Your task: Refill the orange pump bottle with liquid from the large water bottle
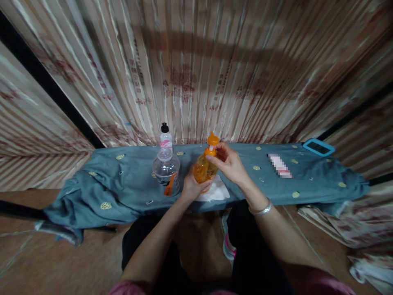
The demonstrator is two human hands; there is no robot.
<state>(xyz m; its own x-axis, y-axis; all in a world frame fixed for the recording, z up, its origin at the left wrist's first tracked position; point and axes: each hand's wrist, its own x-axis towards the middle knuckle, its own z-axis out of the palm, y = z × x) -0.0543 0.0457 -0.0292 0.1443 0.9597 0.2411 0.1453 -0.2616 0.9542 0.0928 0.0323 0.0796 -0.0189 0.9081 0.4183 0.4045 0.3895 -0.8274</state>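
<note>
A see-through orange pump bottle [202, 169] stands a little tilted near the table's front edge. My left hand [193, 187] is wrapped round its lower body. At the neck, my right hand [229, 164] is closed on the orange collar, thumb in front and fingers behind, just under the raised pump head [213, 140]. Under and beside the bottle lies a white cloth or tissue [221, 191]. Left of my left hand is a clear, wide plastic bottle [166, 166] without a cap, bearing an orange and black label. Behind it rises a clear bottle with a black cap [165, 128].
A blue-green patterned cloth [129, 184] covers the low table. To the right lie a blurred-out pinkish card or packet [279, 166] and a blue-framed tablet-like thing [319, 147]. A striped curtain [190, 73] hangs close behind. Dark frame bars [55, 86] slant at both sides.
</note>
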